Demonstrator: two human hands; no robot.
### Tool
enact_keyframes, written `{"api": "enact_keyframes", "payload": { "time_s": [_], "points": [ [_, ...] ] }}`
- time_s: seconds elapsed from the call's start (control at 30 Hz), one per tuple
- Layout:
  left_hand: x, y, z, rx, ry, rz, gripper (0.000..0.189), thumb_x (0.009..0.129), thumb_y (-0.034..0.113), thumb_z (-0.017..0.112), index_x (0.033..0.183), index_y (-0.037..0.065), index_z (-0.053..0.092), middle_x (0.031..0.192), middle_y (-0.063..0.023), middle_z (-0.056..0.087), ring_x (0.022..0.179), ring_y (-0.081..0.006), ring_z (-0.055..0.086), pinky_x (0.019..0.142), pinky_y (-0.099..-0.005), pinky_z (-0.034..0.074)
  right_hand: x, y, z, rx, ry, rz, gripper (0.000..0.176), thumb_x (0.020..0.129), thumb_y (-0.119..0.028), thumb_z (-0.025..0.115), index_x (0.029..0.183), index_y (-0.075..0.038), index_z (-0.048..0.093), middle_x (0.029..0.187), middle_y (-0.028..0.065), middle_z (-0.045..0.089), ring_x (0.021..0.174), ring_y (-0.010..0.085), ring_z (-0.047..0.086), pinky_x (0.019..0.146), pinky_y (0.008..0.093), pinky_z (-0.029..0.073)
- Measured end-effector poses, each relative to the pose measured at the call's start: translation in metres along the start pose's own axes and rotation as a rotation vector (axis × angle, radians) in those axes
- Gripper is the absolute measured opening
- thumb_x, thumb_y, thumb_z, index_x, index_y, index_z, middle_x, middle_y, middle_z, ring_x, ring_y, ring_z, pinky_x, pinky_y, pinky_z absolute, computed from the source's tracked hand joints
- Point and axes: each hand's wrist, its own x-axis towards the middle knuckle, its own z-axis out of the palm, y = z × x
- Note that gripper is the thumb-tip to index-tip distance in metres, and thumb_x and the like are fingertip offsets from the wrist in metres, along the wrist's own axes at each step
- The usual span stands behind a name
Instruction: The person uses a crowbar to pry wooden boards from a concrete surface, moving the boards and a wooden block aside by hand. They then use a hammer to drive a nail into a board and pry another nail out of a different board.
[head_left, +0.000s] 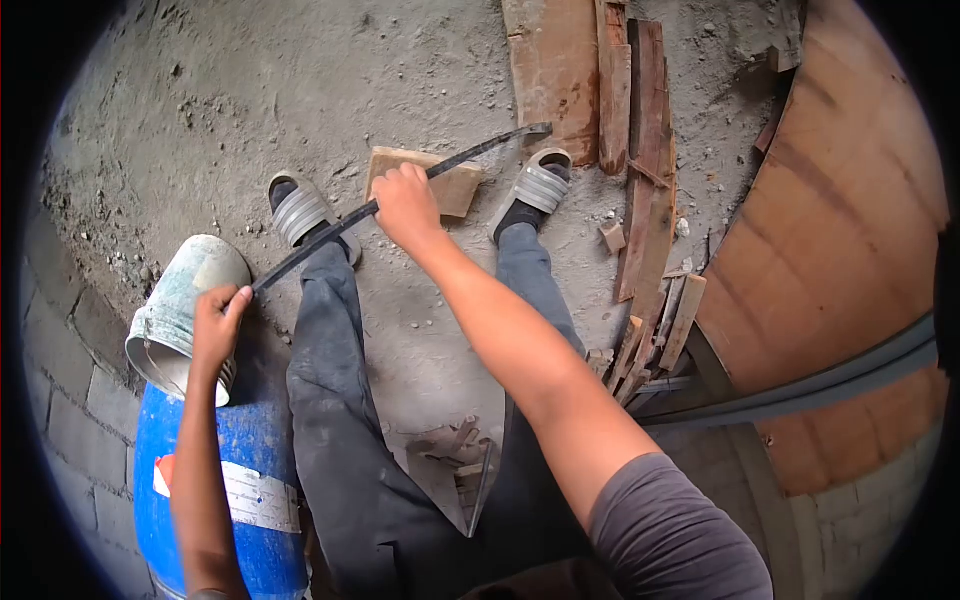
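Observation:
A long, thin, dark bar [318, 243] runs slantwise across the view, its far end hooked or bent over a brown board. My left hand [217, 325] is closed around its lower left end, beside a tipped, dirty white bucket [195, 285]. Near the bar's middle, my right hand [405, 203] grips it from above. Beneath the bar, between my sandalled feet, a piece of light wood [458, 190] lies on the ground, partly hidden by my right hand.
A blue drum [260, 440] stands at the lower left by a block wall [75, 415]. Brown boards [560, 75] and wood scraps [683, 320] lie ahead and to the right. A large plywood sheet [830, 220] is at the far right, with grey tubing [800, 395] crossing it.

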Motion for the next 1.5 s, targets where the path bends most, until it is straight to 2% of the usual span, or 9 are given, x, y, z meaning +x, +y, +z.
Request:
{"api": "enact_keyframes", "payload": {
  "time_s": [0.27, 0.47, 0.6, 0.73, 0.97, 1.03, 1.23, 1.43, 1.5],
  "points": [
    [0.123, 0.115, 0.089, 0.006, -0.032, 0.267, 0.050, 0.092, 0.034, 0.060, 0.066, -0.006, 0.047, 0.056, -0.0155, 0.037, 0.053, -0.0172, 0.039, 0.053, -0.0372, 0.035, -0.008, 0.156, -0.074, -0.175, -0.128, 0.138, 0.012, 0.075, -0.011, 0.063, 0.085, -0.005, 0.066, 0.091, 0.0150, 0.067, 0.097, 0.0340, 0.059, 0.085, 0.0456, 0.046],
    [0.021, 0.270, 0.093, 0.006, -0.091, -0.015, 0.047, 0.089, 0.038, 0.067, 0.069, -0.004, 0.058, 0.057, -0.0151, 0.051, 0.051, -0.0239, 0.045, 0.055, -0.0388, 0.038, -0.043, 0.197, -0.166, 0.029, -0.332, -0.019, 0.010, 0.080, -0.012, 0.061, 0.081, -0.002, 0.058, 0.087, 0.0177, 0.062, 0.091, 0.0381, 0.056, 0.084, 0.0456, 0.044],
    [-0.043, 0.329, 0.107, -0.032, -0.021, 0.263, 0.043, 0.083, 0.039, 0.073, 0.067, 0.003, 0.057, 0.065, -0.0160, 0.058, 0.061, -0.0350, 0.052, 0.065, -0.0437, 0.040, -0.078, 0.183, -0.209, 0.025, -0.257, -0.008, 0.020, 0.086, -0.020, 0.059, 0.077, -0.002, 0.057, 0.084, 0.0161, 0.060, 0.088, 0.0360, 0.055, 0.083, 0.0444, 0.044],
    [-0.038, 0.310, 0.110, -0.077, -0.003, 0.224, 0.044, 0.085, 0.038, 0.070, 0.066, 0.001, 0.055, 0.064, -0.0166, 0.056, 0.063, -0.0353, 0.052, 0.065, -0.0427, 0.040, -0.075, 0.174, -0.198, -0.016, -0.231, 0.020, 0.023, 0.088, -0.021, 0.059, 0.076, -0.002, 0.056, 0.084, 0.0147, 0.059, 0.088, 0.0344, 0.055, 0.084, 0.0435, 0.044],
    [0.044, 0.131, 0.073, -0.066, 0.009, 0.120, 0.041, 0.090, 0.029, 0.064, 0.068, -0.003, 0.054, 0.062, -0.0175, 0.051, 0.061, -0.0275, 0.048, 0.061, -0.0406, 0.038, -0.021, 0.134, -0.088, -0.098, -0.310, 0.057, 0.018, 0.071, -0.013, 0.069, 0.088, -0.007, 0.070, 0.092, 0.0139, 0.068, 0.100, 0.0343, 0.058, 0.094, 0.0448, 0.042],
    [0.047, 0.090, 0.056, -0.198, 0.246, 0.127, 0.036, 0.090, 0.021, 0.062, 0.067, -0.004, 0.052, 0.061, -0.0109, 0.051, 0.060, -0.0184, 0.045, 0.058, -0.0369, 0.036, -0.003, 0.100, -0.059, -0.072, -0.233, 0.009, 0.015, 0.071, -0.014, 0.069, 0.083, -0.005, 0.070, 0.093, 0.0140, 0.069, 0.099, 0.0331, 0.059, 0.092, 0.0453, 0.042],
    [0.022, -0.019, -0.022, -0.082, 0.290, 0.030, 0.039, 0.094, 0.018, 0.055, 0.064, 0.001, 0.037, 0.058, -0.0015, 0.036, 0.057, -0.0101, 0.035, 0.053, -0.0308, 0.028, 0.058, 0.001, -0.025, -0.072, -0.174, -0.097, 0.014, 0.069, -0.021, 0.073, 0.076, -0.008, 0.071, 0.082, 0.0112, 0.070, 0.091, 0.0286, 0.062, 0.086, 0.0404, 0.043],
    [0.041, 0.001, -0.010, -0.174, 0.303, -0.055, 0.039, 0.096, 0.023, 0.053, 0.065, 0.006, 0.038, 0.061, 0.0017, 0.035, 0.059, -0.0088, 0.032, 0.055, -0.0296, 0.026, 0.091, 0.035, -0.054, -0.175, -0.195, -0.211, 0.008, 0.070, -0.017, 0.070, 0.073, -0.010, 0.070, 0.078, 0.0089, 0.070, 0.085, 0.0273, 0.064, 0.081, 0.0392, 0.045],
    [0.040, 0.060, 0.055, -0.138, 0.442, 0.030, 0.034, 0.095, 0.024, 0.057, 0.071, 0.000, 0.059, 0.064, 0.0010, 0.050, 0.063, -0.0100, 0.043, 0.058, -0.0332, 0.036, 0.086, 0.089, -0.085, -0.218, -0.224, -0.313, 0.007, 0.071, -0.017, 0.070, 0.070, -0.011, 0.067, 0.074, 0.0082, 0.068, 0.082, 0.0269, 0.063, 0.077, 0.0400, 0.046]
  ]
}}
